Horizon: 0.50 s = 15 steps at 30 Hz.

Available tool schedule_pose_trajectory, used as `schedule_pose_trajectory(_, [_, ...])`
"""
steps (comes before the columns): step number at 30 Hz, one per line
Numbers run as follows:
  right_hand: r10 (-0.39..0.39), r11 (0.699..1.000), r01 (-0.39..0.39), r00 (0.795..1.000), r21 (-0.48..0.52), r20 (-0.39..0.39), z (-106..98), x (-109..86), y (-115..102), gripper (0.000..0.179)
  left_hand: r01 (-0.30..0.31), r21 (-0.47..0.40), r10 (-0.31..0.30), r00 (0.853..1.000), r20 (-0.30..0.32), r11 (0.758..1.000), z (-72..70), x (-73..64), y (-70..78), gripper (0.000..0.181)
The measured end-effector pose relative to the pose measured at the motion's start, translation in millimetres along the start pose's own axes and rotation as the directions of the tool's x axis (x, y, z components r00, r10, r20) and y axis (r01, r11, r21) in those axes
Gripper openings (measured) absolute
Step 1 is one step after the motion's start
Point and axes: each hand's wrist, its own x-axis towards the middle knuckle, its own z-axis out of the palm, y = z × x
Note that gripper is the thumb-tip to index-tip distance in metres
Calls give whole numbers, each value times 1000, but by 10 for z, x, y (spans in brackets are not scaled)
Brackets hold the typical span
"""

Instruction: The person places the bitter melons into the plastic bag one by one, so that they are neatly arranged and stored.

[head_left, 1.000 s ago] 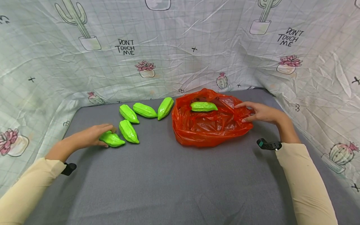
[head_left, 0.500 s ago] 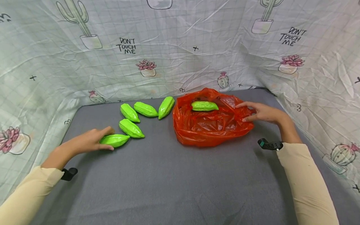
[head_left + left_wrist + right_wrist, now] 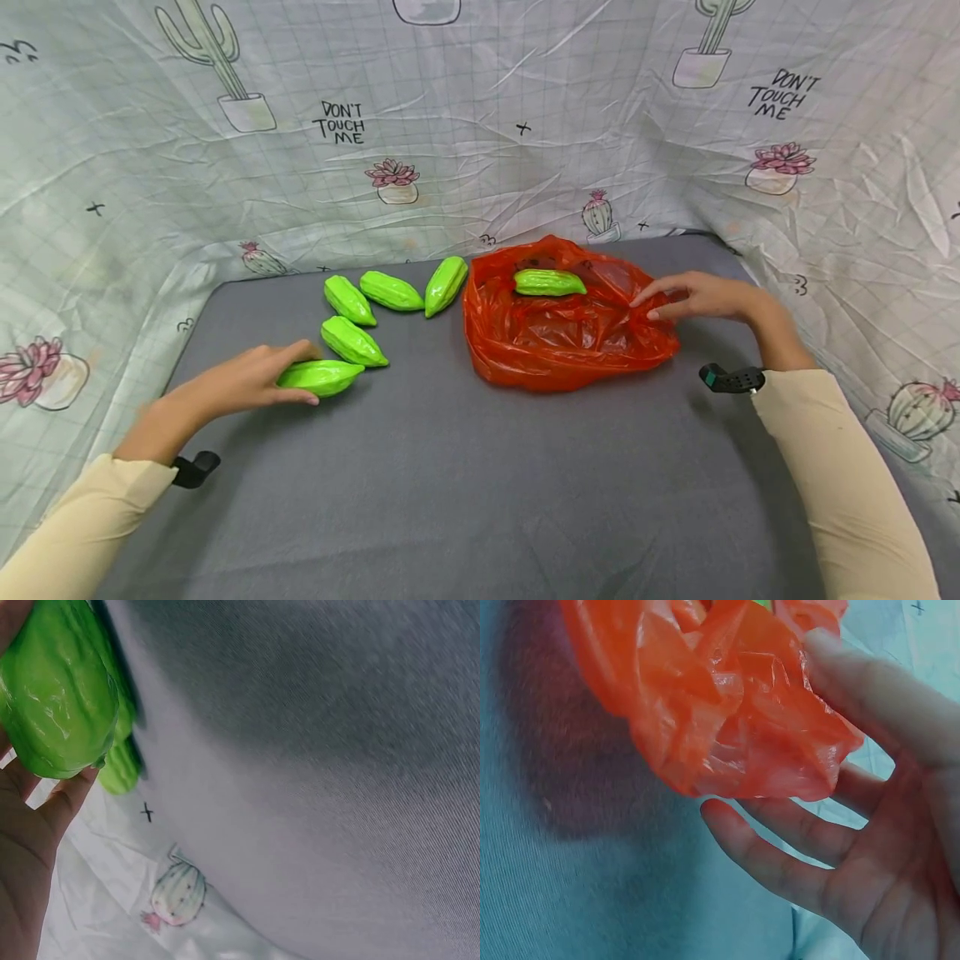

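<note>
My left hand (image 3: 247,379) grips a bright green, ridged bitter melon (image 3: 322,377), its tapered end pointing right. In the left wrist view the same bitter melon (image 3: 60,697) fills the upper left, with fingers around its blunt end. Just beyond it lies another bitter melon (image 3: 354,341). A red plastic bag (image 3: 570,358) sits with its mouth spread, one bitter melon (image 3: 550,282) lying in it at the back. My right hand (image 3: 708,297) holds the bag's right edge. The right wrist view has the thumb on one side of the bag film (image 3: 742,742) and fingers on the other.
Several bitter melons, one (image 3: 349,301) at the left, one (image 3: 392,291) beside it and one (image 3: 446,287) near the bag, lie along the back of the grey tabletop (image 3: 480,483). A cactus-print cloth (image 3: 480,125) hangs behind and at both sides.
My left hand has closed around the bitter melon and moved slightly right with it. The neighbouring melon has turned. My right fingers have shifted slightly at the bag's edge.
</note>
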Motion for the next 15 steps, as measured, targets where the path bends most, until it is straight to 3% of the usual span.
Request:
schedule_pose_trajectory(6, [79,995,-83,994,54,70,-67,9,-70,33,-6,-5,6,1000,1,1000,9,31,80,48])
schedule_pose_trajectory(15, [111,991,-120,984,58,142,-82,54,-128,24,-19,3,19,1000,-7,1000,9,89,179,51])
